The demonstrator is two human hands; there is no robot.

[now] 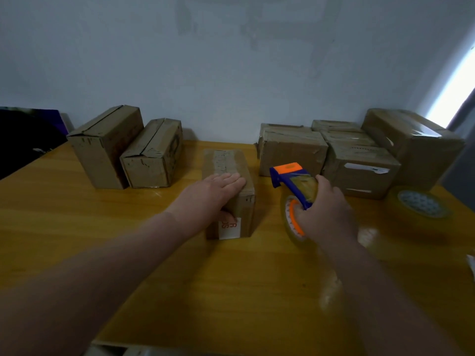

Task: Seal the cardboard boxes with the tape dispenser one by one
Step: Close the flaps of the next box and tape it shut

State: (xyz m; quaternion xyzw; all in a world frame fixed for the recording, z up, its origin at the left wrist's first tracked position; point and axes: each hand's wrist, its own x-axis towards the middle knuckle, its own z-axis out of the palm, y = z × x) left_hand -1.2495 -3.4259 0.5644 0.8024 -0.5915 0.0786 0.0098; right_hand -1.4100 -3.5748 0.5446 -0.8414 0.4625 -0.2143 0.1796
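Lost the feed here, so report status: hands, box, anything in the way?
Left hand flat on the centre box, taped along its top. Right hand grips the tape dispenser, clear of the box at its right. Nothing between them.

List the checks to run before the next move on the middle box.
1. Middle box steadied: ok, the left hand rests flat on its top.
2. Tape dispenser gripped: ok, the right hand holds it.
3. Tape strip along the top seam: ok, it appears laid.
4. Dispenser lifted off the box: ok, it is held to the box's right.
5. Tape cut free: cannot tell.
6. Spare tape roll available: ok, at the far right.
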